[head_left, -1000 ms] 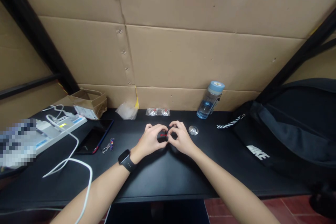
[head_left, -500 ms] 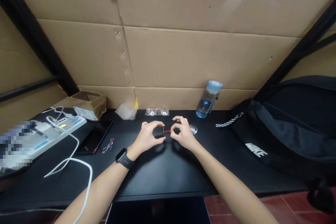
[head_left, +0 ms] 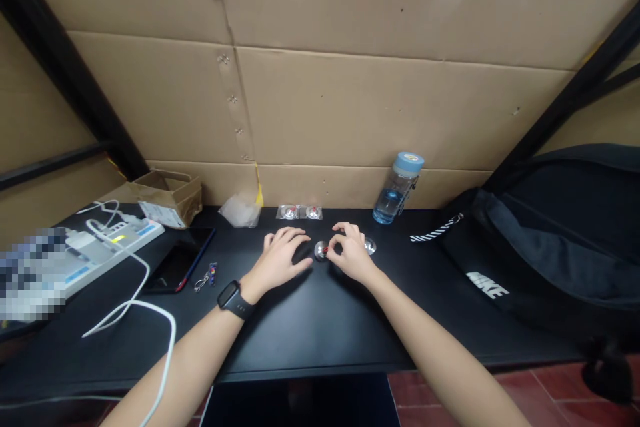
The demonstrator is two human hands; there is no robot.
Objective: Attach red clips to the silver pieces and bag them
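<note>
Between my hands a small shiny silver disc with a red stem [head_left: 321, 251], resembling a spinning top, is tilted with its round face towards me. My right hand [head_left: 349, 251] pinches the red stem between thumb and forefinger, the other fingers curled above. Just left of the disc, my left hand [head_left: 281, 257] is open, thumb and fingers apart, with nothing in it. Partly behind my right hand lies a clear, shiny round piece [head_left: 369, 246] on the black table [head_left: 300, 333]. Two similar silver discs with red parts in clear packaging [head_left: 300, 212] lie at the back.
A water bottle [head_left: 397, 188] stands at the back right, and a black backpack [head_left: 560, 247] fills the right side. On the left are a small open carton [head_left: 170, 197], a plastic bag [head_left: 240, 211], a phone or tablet [head_left: 180, 260], a keychain [head_left: 207, 277], a power strip [head_left: 110, 250] and white cable [head_left: 173, 327].
The silver disc has turned from edge-on to showing its face. My left hand has drawn slightly left, off the disc; my right hand still pinches the stem.
</note>
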